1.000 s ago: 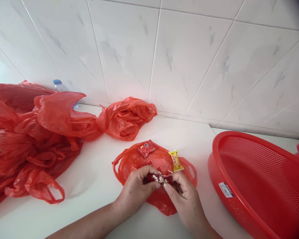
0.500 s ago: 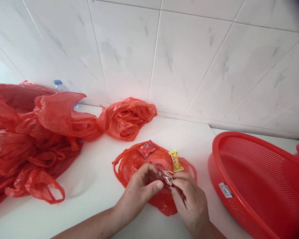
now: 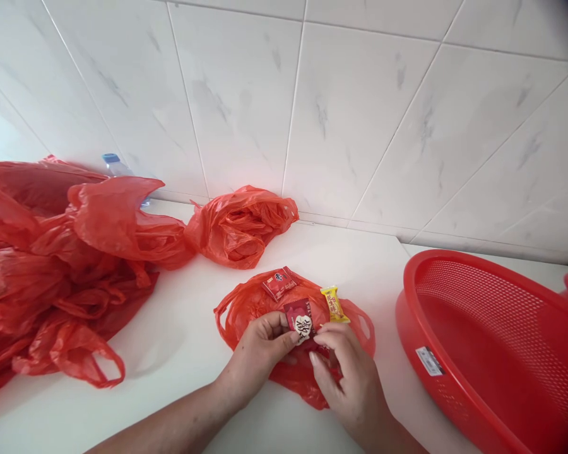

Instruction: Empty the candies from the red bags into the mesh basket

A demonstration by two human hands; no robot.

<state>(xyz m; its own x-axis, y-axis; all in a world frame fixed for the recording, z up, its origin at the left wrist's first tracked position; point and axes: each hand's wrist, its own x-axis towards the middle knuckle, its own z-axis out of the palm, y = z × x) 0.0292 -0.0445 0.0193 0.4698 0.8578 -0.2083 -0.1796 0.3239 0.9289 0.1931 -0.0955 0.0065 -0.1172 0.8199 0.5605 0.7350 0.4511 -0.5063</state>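
Note:
My left hand [image 3: 260, 350] pinches a small dark red snack packet [image 3: 297, 310] by its left edge between thumb and fingers. The packet's face, with a cream patch and dark lettering, is turned toward me. Close by on the right, my right hand [image 3: 353, 378] has its thumb and forefinger apart, the fingertips by the packet's lower right corner. Both hands are over a flattened red plastic bag [image 3: 246, 302] with loop handles. On this bag lie a red snack packet [image 3: 279, 284] near the top and a yellow snack packet [image 3: 334, 304] at the right.
A big heap of red plastic bags [image 3: 52, 271] covers the left side, with a clear bottle [image 3: 116, 165] behind it. Another crumpled red bag [image 3: 241, 227] lies near the tiled wall [image 3: 246, 94]. At the right stands a large red perforated basket [image 3: 416, 315].
The dark red packet has turned to face me and shifted slightly left and up in my left hand. My right hand's fingers have come off it and spread.

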